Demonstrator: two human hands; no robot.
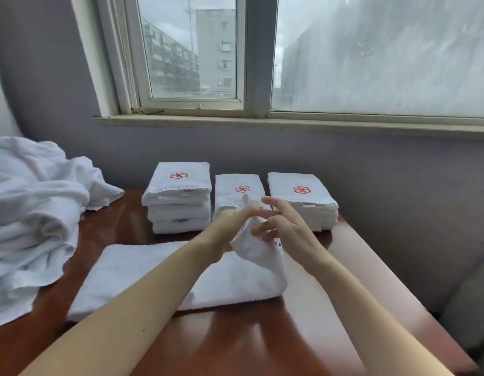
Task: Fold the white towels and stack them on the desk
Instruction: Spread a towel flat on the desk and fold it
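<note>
A white towel [143, 275] lies folded lengthwise across the middle of the brown desk [235, 343]. Its right end is lifted off the desk. My left hand [230, 226] pinches the raised corner, and my right hand [287, 226] holds the same lifted end from the right with curled fingers. Behind my hands stand three stacks of folded white towels with red flower logos: a left stack [178, 196], a middle stack [236, 191] partly hidden by my hands, and a right stack [303, 199].
A heap of unfolded white towels [32, 213] covers the desk's left side. A grey wall and a window with a sill [262, 123] rise behind the stacks. The desk's right edge borders a grey surface [465, 308].
</note>
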